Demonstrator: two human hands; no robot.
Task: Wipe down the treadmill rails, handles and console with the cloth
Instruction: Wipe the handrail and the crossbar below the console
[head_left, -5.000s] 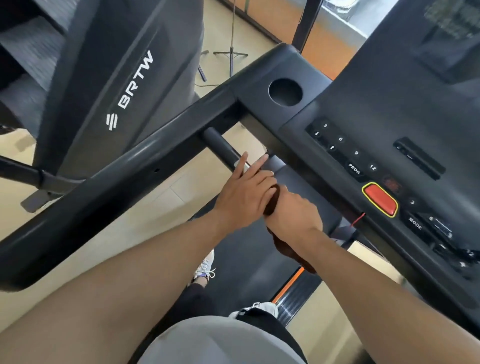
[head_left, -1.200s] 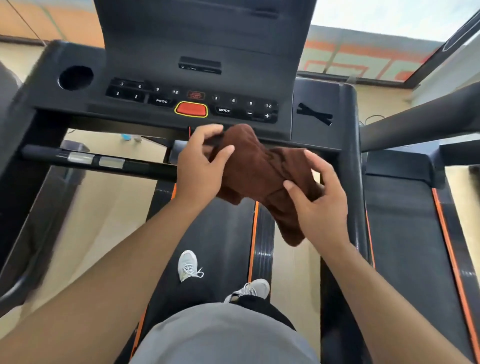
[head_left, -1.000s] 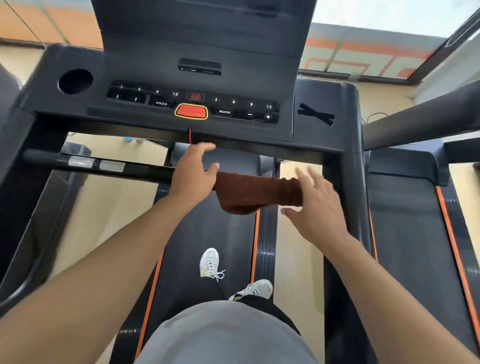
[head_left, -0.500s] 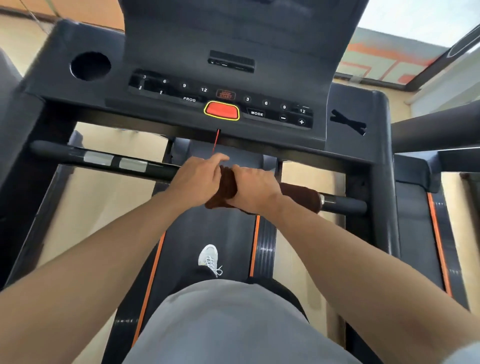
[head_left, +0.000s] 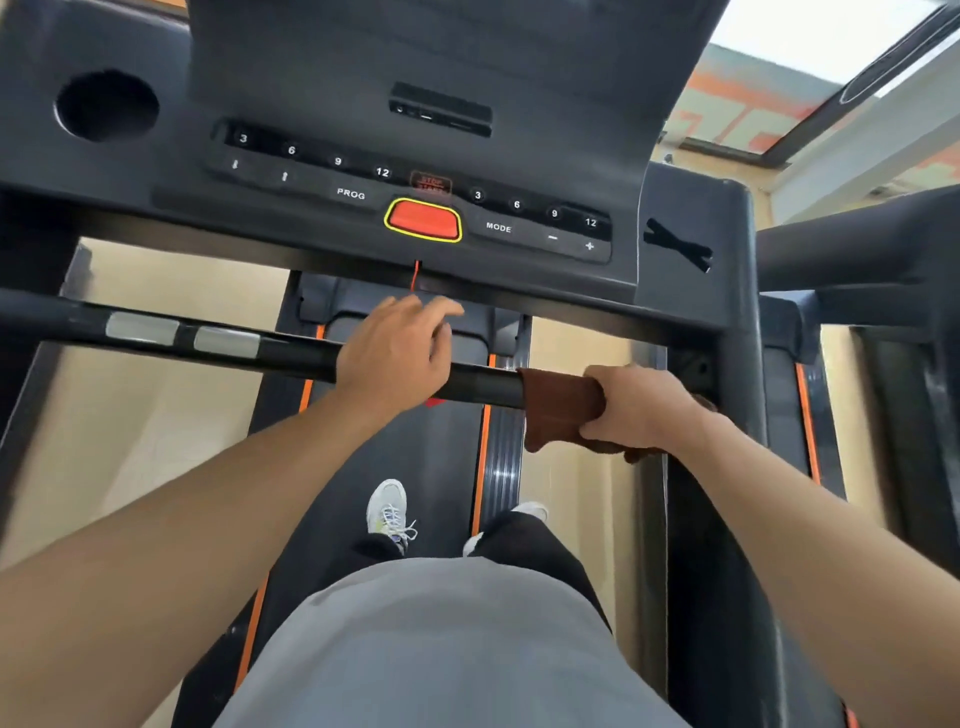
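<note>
Wrapped around the black tubular crossbar handle (head_left: 291, 353) near its right end, the brown terry cloth (head_left: 558, 410) is clamped by the right hand (head_left: 641, 410), fingers curled round cloth and bar so the fabric hugs the tube. The left hand (head_left: 397, 358) rests on the bar's middle, fingers loosely extended, holding nothing, probably steadying. Above, the dark plastic console (head_left: 363, 171) looks not yet wiped.

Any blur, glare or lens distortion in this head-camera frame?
Head view: wide-angle bending curves the handlebar and console edges; bright window at upper right is blown out; left hand fingertips are slightly motion-blurred; cloth and right hand stay sharp.
</note>
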